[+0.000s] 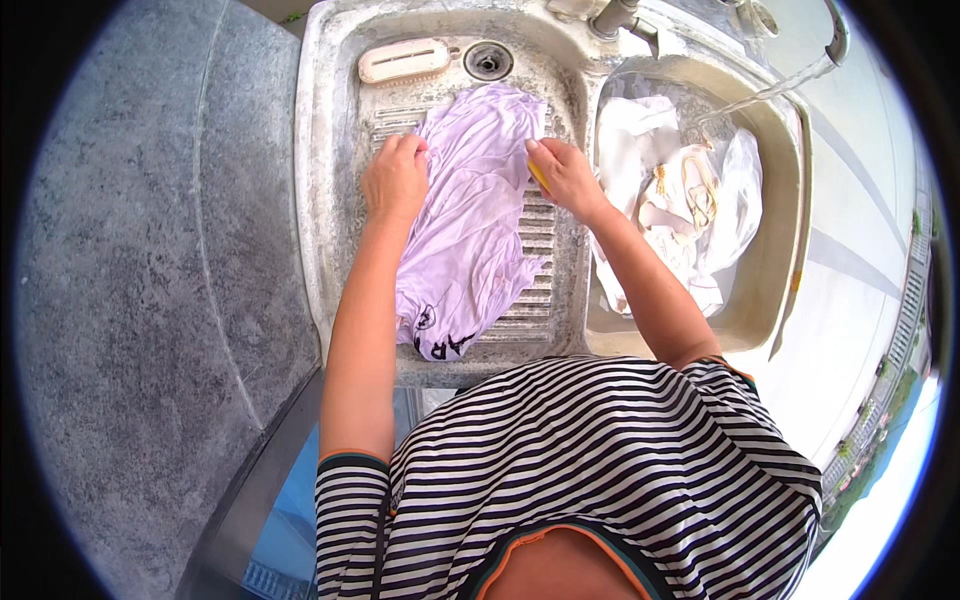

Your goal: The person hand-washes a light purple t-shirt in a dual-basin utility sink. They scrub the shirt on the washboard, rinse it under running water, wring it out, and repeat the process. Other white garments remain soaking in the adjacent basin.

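Observation:
A wet lilac garment [470,200] lies spread over the ribbed washboard part of the left basin, with dark print at its near end. My left hand [396,178] is closed at the garment's upper left edge, pinching the cloth. Across from it, my right hand [566,178] grips a yellow bar of soap [539,176] beside the garment's right edge. Most of the soap is hidden by my fingers. Beyond the cloth rests a pale scrubbing brush [404,62], bristles down, next to the drain [488,61].
The right basin [792,210] holds white clothes [640,130] in water. A tap [838,45] runs into it, and another tap [618,18] stands at the back between the basins. To the left is a grey stone counter [130,250].

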A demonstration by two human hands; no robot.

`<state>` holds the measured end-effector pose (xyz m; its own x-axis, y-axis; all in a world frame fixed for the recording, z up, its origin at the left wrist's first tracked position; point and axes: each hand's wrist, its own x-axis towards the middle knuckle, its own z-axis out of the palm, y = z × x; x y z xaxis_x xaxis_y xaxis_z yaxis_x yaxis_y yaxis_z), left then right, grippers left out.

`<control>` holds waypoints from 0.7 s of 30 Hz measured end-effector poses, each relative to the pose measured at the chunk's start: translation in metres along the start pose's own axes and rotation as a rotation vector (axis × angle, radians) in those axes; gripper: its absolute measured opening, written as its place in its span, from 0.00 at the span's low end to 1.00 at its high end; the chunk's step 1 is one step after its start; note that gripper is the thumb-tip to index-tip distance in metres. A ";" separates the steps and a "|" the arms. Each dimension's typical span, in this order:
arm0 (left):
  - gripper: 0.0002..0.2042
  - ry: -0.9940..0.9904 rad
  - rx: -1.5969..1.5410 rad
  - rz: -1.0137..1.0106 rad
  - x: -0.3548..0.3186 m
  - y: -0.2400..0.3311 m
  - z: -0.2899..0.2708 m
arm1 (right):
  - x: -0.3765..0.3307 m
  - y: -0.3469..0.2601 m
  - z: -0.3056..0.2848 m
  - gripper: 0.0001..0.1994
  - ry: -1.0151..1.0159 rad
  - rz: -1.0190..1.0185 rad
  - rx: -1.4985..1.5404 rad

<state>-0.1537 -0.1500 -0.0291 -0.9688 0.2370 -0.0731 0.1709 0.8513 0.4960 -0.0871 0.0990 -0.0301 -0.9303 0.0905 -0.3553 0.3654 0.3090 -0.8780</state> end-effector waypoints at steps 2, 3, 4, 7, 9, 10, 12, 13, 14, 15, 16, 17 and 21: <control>0.06 -0.020 -0.091 -0.062 0.002 0.001 -0.008 | -0.014 0.020 -0.049 0.12 0.077 0.331 0.492; 0.06 0.069 -0.155 -0.011 0.005 -0.005 -0.009 | -0.009 0.034 -0.079 0.11 0.189 0.389 0.590; 0.06 0.155 -0.214 0.035 0.005 -0.015 -0.009 | 0.002 0.036 -0.103 0.11 0.392 0.333 0.557; 0.06 0.280 -0.455 0.021 0.008 -0.014 -0.011 | 0.051 0.023 -0.171 0.13 0.759 0.137 0.520; 0.06 0.261 -0.805 -0.040 0.012 -0.004 -0.024 | 0.094 0.006 -0.190 0.17 0.763 0.042 0.737; 0.06 0.257 -0.879 -0.094 0.013 0.001 -0.030 | 0.115 0.007 -0.198 0.17 0.696 -0.006 0.764; 0.06 0.237 -1.044 -0.203 0.016 0.012 -0.032 | 0.160 0.029 -0.235 0.18 0.591 -0.008 0.874; 0.06 0.237 -1.122 -0.263 0.015 0.016 -0.036 | 0.188 0.055 -0.261 0.17 0.529 0.039 0.968; 0.07 0.241 -1.150 -0.321 0.015 0.019 -0.034 | 0.210 0.082 -0.292 0.17 0.473 0.089 1.053; 0.07 0.227 -1.162 -0.326 0.018 0.022 -0.026 | 0.218 0.109 -0.336 0.15 0.532 0.126 0.892; 0.07 0.306 -1.077 -0.389 0.001 0.000 -0.039 | 0.211 0.073 -0.260 0.13 0.552 0.120 0.838; 0.07 0.353 -1.035 -0.423 -0.009 -0.012 -0.046 | 0.171 0.016 -0.209 0.11 0.621 0.101 0.752; 0.06 0.328 -1.075 -0.371 -0.008 -0.003 -0.048 | 0.065 0.010 -0.156 0.13 1.027 -0.430 0.217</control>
<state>-0.1547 -0.1767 0.0112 -0.9537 -0.2069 -0.2181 -0.2176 -0.0255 0.9757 -0.1487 0.2558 -0.0124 -0.5279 0.7815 0.3325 -0.0855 0.3405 -0.9363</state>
